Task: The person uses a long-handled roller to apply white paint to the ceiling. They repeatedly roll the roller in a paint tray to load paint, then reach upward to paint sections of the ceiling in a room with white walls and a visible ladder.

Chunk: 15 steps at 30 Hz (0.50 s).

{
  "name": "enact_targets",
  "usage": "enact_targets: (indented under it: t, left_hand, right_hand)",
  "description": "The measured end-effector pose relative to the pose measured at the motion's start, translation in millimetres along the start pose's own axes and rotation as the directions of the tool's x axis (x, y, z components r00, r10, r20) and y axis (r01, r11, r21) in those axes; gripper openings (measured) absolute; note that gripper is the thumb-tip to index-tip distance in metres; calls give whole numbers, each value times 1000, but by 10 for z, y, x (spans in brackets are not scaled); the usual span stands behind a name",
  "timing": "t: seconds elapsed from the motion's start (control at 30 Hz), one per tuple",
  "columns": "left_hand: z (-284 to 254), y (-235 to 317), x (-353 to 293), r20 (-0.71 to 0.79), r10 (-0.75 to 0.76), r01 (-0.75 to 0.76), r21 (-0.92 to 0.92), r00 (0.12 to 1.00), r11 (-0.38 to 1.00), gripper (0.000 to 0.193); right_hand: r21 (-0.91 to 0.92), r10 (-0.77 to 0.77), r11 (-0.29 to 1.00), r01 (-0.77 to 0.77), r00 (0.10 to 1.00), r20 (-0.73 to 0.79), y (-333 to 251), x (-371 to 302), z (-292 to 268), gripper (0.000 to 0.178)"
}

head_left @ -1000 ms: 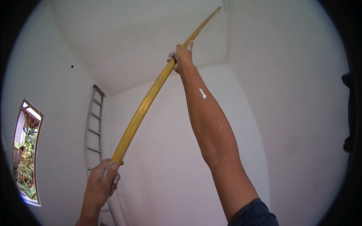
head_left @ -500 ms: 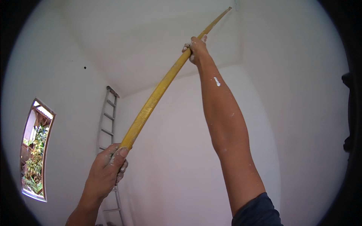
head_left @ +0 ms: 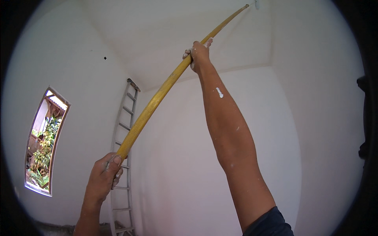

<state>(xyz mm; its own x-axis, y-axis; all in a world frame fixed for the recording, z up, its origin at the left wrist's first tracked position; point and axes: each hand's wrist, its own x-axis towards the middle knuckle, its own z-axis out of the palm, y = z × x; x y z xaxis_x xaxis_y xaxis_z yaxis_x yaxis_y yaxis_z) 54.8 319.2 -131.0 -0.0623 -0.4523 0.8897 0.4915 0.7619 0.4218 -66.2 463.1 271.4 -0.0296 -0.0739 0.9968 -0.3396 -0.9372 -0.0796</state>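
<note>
A long yellow ribbed pole [head_left: 157,96] slants from lower left up to the upper right, its far end raised toward the ceiling. Around its lower end my left hand [head_left: 104,175] is wrapped, thumb along the shaft. Higher up, with the arm stretched out, my right hand [head_left: 200,55] grips the same pole. White smears mark the fingers of both hands and my right forearm [head_left: 228,118]. Just beyond the pole's tip a small pale fitting [head_left: 256,4] shows at the picture's top; its kind cannot be made out.
A metal ladder [head_left: 124,126] leans by the left wall, behind my left hand. Further left, a narrow window opening [head_left: 47,141] shows plants outside. Pale walls [head_left: 220,129] and a pale ceiling [head_left: 157,35] meet in a corner beyond the pole.
The view has turned, so the ladder, window and corner sit further right. Both hands, still gripping the pole, are slightly further left in view, and the pole's tip is further left of the corner.
</note>
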Motion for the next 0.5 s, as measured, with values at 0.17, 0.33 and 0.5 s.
enact_targets:
  t: [0.17,0.33,0.5]
  left_hand:
    - [251,107,226,-43,-16,17,25,999,1000,65]
    - [402,41,876,-83,-119,121,14,989,993,51]
    - [608,-92,1499,-147,-179,190,64,973,980,54]
  right_hand:
    - [-5,46,999,-46,999,2,200,382,-83,86]
    - [22,106,994,-107,994,28,620,994,-102,84]
    - [8,124,992,-124,992,30,1151,1563,-131,85]
